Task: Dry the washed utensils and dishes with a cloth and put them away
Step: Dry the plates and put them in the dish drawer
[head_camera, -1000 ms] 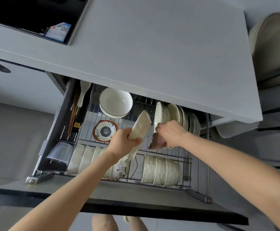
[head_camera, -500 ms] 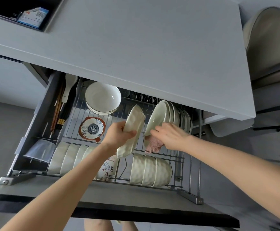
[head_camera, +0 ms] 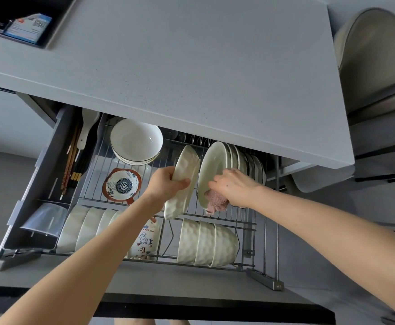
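Plate (head_camera: pixel 184 181) in left hand (head_camera: pixel 166 184); cloth (head_camera: pixel 216 204) mostly hidden under right hand (head_camera: pixel 234 186).

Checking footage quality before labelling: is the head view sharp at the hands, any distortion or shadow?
Head view: left hand, right hand and textured plate sharp; wide-angle stretching toward the corners; rear of the wire rack shadowed under the countertop.

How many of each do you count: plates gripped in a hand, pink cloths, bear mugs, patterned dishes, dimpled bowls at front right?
Plate gripped in left hand: 1
Pink cloth: 1
Bear mug: 1
Patterned dish: 1
Dimpled bowls, front right: 3
Total: 7
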`<state>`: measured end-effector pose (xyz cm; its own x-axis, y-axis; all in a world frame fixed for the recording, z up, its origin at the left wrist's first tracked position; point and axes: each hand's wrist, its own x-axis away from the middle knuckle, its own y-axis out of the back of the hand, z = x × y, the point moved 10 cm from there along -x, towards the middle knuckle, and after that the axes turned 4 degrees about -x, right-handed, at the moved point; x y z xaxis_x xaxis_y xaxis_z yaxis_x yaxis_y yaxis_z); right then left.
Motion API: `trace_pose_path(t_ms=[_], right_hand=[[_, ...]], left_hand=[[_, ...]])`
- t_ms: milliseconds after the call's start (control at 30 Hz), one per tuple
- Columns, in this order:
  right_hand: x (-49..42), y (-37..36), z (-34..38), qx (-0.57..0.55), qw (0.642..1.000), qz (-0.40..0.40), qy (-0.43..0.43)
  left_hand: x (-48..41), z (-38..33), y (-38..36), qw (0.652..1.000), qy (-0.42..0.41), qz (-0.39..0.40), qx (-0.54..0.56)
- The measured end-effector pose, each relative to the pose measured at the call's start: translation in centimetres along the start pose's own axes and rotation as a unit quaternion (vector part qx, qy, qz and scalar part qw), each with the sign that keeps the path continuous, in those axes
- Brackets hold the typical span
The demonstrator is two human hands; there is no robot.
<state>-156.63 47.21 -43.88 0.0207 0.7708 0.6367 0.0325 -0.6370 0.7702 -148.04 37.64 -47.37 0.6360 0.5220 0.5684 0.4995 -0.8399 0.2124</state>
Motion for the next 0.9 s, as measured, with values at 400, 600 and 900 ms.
trace_pose_path(t_ms=[400, 600, 900], right_hand=[[4.0, -0.1, 0.6, 0.053, 0.991, -0.124, -0.008], [8.3, 0.7, 1.3, 0.026, 0.967, -0.252, 0.028], [10.4, -0.2, 0.2, 0.012, 0.963, -0.271, 0.006]], left_hand=[[-0.7, -1.0, -1.8, 1.0, -0.005, -0.004, -0.005], [-2.3, -2.1, -3.5, 1.0, 0.002, -0.001, -0.004], [-3.9, -2.8, -4.3, 0.998, 0.033, 0.021, 0.045]])
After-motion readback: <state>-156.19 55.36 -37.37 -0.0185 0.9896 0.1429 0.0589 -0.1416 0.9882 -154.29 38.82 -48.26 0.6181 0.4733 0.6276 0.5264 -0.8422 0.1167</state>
